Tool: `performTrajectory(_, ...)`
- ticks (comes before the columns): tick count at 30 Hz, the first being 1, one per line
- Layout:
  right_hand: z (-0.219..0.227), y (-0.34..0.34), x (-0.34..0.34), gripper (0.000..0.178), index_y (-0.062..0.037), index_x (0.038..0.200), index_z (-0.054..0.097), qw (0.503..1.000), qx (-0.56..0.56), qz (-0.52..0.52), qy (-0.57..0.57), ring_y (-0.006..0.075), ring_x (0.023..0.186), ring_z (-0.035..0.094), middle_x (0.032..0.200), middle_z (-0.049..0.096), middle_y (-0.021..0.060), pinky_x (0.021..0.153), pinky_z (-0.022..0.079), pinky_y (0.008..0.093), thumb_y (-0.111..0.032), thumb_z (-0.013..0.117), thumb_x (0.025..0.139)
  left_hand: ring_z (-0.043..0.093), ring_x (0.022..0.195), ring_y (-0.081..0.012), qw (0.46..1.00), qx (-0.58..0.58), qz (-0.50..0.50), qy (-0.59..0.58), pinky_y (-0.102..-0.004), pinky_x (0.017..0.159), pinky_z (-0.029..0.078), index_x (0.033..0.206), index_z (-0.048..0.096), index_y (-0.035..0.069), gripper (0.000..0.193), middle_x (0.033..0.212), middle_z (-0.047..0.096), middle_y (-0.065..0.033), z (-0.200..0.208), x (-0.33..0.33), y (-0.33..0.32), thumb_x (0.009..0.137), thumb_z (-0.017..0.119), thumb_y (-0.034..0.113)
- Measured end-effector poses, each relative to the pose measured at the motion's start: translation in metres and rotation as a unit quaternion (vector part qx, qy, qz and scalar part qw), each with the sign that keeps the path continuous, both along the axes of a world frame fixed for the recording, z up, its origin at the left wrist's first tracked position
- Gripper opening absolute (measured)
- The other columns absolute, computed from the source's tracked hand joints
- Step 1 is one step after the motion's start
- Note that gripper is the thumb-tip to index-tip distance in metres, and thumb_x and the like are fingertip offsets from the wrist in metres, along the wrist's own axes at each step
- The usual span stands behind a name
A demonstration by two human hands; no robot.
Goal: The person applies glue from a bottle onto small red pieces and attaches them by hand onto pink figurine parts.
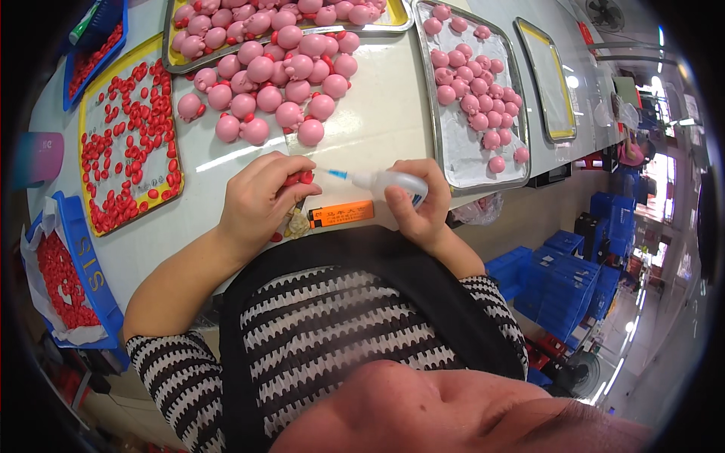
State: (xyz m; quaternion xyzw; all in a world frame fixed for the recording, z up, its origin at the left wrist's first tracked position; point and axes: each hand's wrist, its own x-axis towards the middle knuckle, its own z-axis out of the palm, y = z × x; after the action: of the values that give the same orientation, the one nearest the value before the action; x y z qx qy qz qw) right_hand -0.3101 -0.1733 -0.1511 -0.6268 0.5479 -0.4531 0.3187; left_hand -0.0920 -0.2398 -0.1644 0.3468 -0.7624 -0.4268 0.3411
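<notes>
My left hand [260, 198] pinches a small glossy red piece [300, 177] between thumb and fingertips above the table. In my right hand [420, 202] is a white squeeze bottle [400, 186] with a thin blue needle tip. The bottle lies tilted sideways, its tip pointing left toward the red piece; whether they touch I cannot tell. Just below the hands rests an orange, flat, oblong thing [343, 214] with a black end. Beside it is a small yellowish crumpled lump [297, 224]. Loose round pink figures [289, 114] with red parts lie heaped beyond my hands.
A metal tray [166, 56] of pink figures stands at the back, another metal tray [522, 162] at right. At left are a yellow tray [88, 170] and blue bins [106, 302] with red pieces. A cup [49, 157] stands far left. Blue crates [559, 283] stand beyond the table.
</notes>
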Motion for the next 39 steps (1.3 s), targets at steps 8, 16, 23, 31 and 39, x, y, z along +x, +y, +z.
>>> performTrajectory(8,-0.021,-0.014,-0.047,0.043,-0.0024,0.117,0.034,0.993,0.071,-0.022,-0.087,0.0186,0.106,0.053,0.115,0.053,0.0171,0.09,0.042,0.0303,0.009,0.055,0.081,0.056,0.063,-0.0152,0.996,0.075,0.037,-0.014,-0.0262,0.057,0.046,0.089,0.06,-0.001,0.023,0.074,0.058,-0.0081,0.011,-0.041,0.01,0.069,0.071,0.002)
performTrajectory(16,0.002,-0.011,-0.089,0.037,-0.002,0.115,0.049,0.982,-0.02,-0.153,0.105,0.0258,0.099,0.055,0.11,0.054,0.0146,0.082,0.044,0.0367,-0.006,0.061,0.08,0.053,0.061,-0.014,0.995,0.091,0.032,-0.017,-0.025,0.056,0.044,0.089,0.06,-0.003,0.022,0.073,0.056,-0.0079,0.012,-0.058,0.014,0.07,0.07,0.0)
performTrajectory(23,0.004,-0.008,-0.159,0.025,-0.0017,0.109,0.056,0.823,0.098,-0.329,0.453,0.0339,0.097,0.053,0.104,0.055,0.0171,0.081,0.044,0.0366,-0.01,0.054,0.086,0.053,0.061,-0.0135,0.994,0.106,0.025,-0.007,-0.0246,0.057,0.044,0.089,0.061,-0.002,0.021,0.074,0.056,-0.0079,0.015,-0.047,0.011,0.07,0.069,0.001)
performTrajectory(31,0.014,-0.003,-0.149,0.024,-0.0008,0.102,0.056,0.84,0.132,-0.312,0.423,0.0271,0.072,0.061,0.085,0.062,0.0146,0.066,0.047,0.0352,-0.014,0.06,0.082,0.054,0.065,-0.0121,0.987,0.161,0.0,0.021,-0.023,0.059,0.044,0.09,0.061,-0.001,0.021,0.076,0.057,-0.0068,0.012,-0.027,0.013,0.071,0.069,0.002)
performTrajectory(39,0.04,0.008,-0.049,0.046,-0.0012,0.107,0.054,0.991,0.031,0.126,0.012,0.0195,0.096,0.056,0.111,0.048,0.0117,0.078,0.049,0.0289,0.014,0.068,0.066,0.054,0.065,-0.0123,0.979,0.204,0.0,0.025,-0.0243,0.059,0.044,0.091,0.062,-0.001,0.023,0.075,0.057,-0.0063,0.013,-0.009,0.016,0.07,0.07,0.003)
